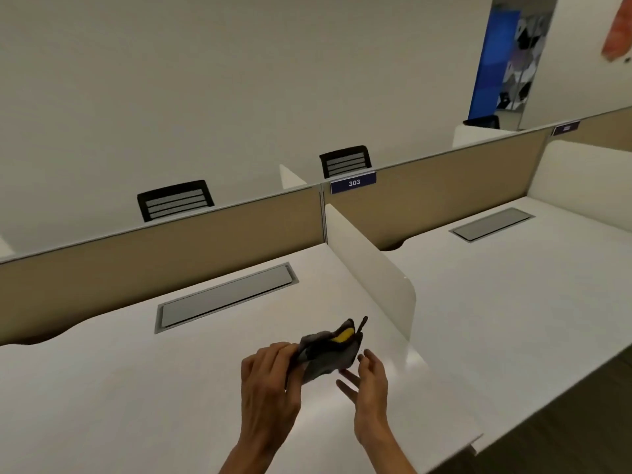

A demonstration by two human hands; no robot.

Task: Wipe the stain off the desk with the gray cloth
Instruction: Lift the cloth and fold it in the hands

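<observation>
1. left hand (270, 381) pinching the gray cloth (326, 354) at its left edge, fingers closed round it, holding it up above the white desk (136, 388).
2. right hand (371, 388) spread open just beside the cloth, fingers (349, 388) loose, gripping nothing, maybe brushing the lower edge, can't tell.
3. cloth bunched up, with a yellow patch (343, 335) and a dark strap (362, 325) poking up at the top.
4. no clear stain visible anywhere on the desk.
5. white divider (372, 271) just right of the hands, gray cable flap (225, 297) further back, "303" sign (354, 182) on the partition.
</observation>
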